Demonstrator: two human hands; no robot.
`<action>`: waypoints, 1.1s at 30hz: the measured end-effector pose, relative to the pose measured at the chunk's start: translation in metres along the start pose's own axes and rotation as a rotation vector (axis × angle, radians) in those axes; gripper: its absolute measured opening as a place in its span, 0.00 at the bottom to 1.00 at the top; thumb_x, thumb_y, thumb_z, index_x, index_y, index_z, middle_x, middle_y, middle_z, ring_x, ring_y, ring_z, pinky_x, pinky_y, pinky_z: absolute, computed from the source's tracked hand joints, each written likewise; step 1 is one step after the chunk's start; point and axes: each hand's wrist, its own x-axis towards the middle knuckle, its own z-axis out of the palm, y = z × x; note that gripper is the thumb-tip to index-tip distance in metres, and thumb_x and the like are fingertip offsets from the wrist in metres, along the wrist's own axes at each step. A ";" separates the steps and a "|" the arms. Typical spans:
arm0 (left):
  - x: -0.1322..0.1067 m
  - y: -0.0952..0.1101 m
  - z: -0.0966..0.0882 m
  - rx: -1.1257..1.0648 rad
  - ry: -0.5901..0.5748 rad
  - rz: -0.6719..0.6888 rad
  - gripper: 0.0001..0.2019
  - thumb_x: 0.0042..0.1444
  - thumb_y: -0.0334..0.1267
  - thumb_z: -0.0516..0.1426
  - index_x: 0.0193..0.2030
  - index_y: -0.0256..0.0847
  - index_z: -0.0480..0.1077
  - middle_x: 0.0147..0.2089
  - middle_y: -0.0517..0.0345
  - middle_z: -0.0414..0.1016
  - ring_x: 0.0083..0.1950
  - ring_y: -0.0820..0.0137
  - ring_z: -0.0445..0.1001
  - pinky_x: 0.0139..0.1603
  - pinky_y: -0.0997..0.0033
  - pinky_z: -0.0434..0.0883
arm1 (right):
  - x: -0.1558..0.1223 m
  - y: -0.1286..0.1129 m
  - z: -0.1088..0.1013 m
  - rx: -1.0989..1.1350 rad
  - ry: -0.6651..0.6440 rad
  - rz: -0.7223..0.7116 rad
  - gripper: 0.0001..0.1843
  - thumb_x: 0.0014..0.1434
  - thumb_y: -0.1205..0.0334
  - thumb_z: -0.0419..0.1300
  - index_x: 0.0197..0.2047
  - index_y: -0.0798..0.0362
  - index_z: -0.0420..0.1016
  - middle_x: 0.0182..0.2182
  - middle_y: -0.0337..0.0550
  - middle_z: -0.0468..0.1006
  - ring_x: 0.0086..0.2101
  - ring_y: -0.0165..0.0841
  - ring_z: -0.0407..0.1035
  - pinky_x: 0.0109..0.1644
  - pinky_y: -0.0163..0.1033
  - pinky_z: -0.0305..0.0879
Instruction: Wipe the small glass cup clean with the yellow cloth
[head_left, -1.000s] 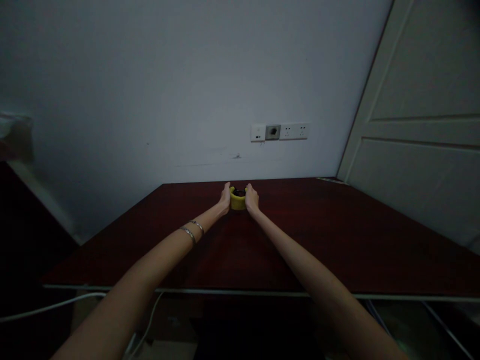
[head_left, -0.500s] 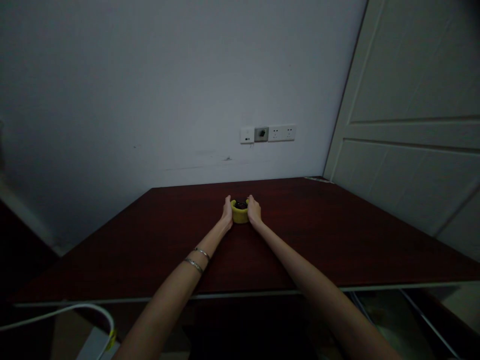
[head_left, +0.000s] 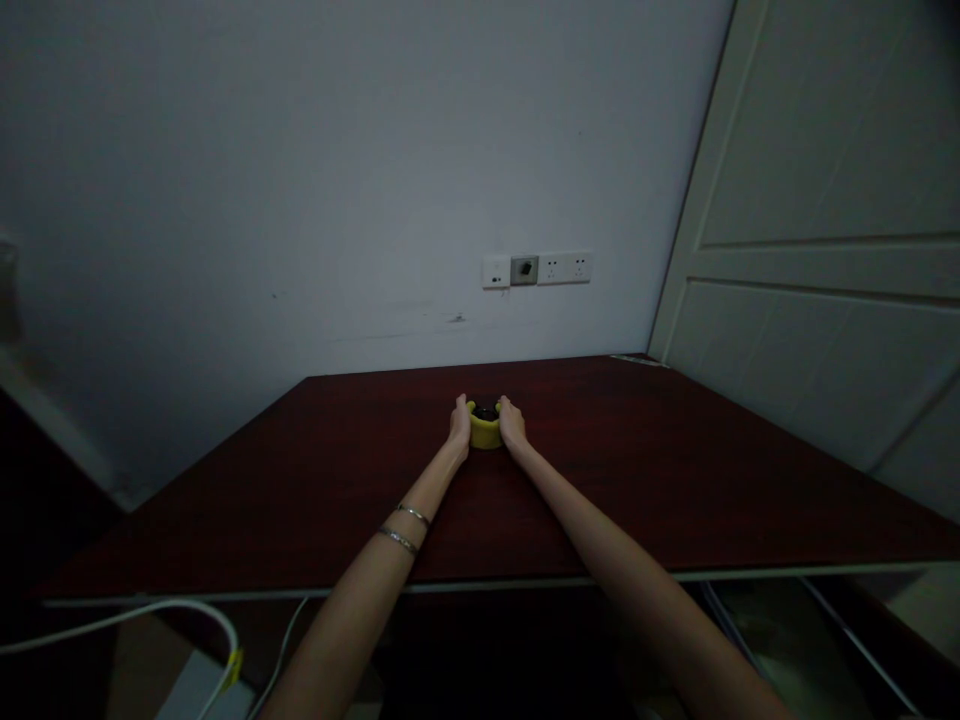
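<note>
Dim room: dark red table (head_left: 675, 480) against pale wall (head_left: 300, 200), socket strip (head_left: 536, 269) above, white door (head_left: 825, 250) at right. Toward far edge: small yellow pot (head_left: 485, 436), dark contents. Clasped between left hand (head_left: 460, 425) and right hand (head_left: 512, 425), fingers curled against its sides. Since second ago, drawn slightly nearer; grip unchanged. Two bracelets (head_left: 405, 528) on left wrist. White cable (head_left: 150, 608) below near edge.

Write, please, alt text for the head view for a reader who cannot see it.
A person's left hand and right hand cup a small yellow container between them on a dark red table by a white wall. Two thin bracelets circle the left wrist; wall sockets sit above, a white door at right.
</note>
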 end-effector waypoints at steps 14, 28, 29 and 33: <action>-0.004 0.006 -0.016 -0.017 0.167 0.110 0.14 0.48 0.46 0.50 0.30 0.37 0.69 0.30 0.56 0.72 0.33 0.69 0.69 0.38 0.71 0.65 | 0.014 -0.013 -0.027 0.110 -0.007 -0.244 0.17 0.46 0.55 0.57 0.39 0.53 0.74 0.42 0.46 0.76 0.44 0.36 0.68 0.50 0.39 0.59; -0.004 0.028 -0.036 -0.099 0.276 0.195 0.12 0.49 0.41 0.48 0.34 0.37 0.68 0.39 0.54 0.72 0.43 0.71 0.70 0.46 0.71 0.64 | -0.017 -0.028 -0.063 -0.356 -0.511 -0.748 0.05 0.44 0.67 0.62 0.29 0.52 0.77 0.46 0.48 0.70 0.56 0.43 0.56 0.58 0.49 0.52; -0.005 0.033 -0.038 -0.095 0.271 0.207 0.12 0.49 0.41 0.48 0.34 0.37 0.68 0.39 0.54 0.72 0.43 0.71 0.70 0.46 0.70 0.64 | -0.018 -0.030 -0.063 -0.350 -0.509 -0.754 0.04 0.45 0.67 0.62 0.28 0.53 0.77 0.45 0.48 0.70 0.55 0.42 0.57 0.58 0.48 0.53; -0.015 0.063 -0.053 0.029 0.228 0.327 0.11 0.45 0.38 0.53 0.34 0.38 0.72 0.38 0.53 0.74 0.41 0.68 0.71 0.46 0.67 0.65 | -0.023 -0.041 -0.065 -0.300 -0.486 -0.773 0.03 0.46 0.65 0.62 0.27 0.52 0.77 0.43 0.47 0.71 0.51 0.40 0.62 0.55 0.46 0.56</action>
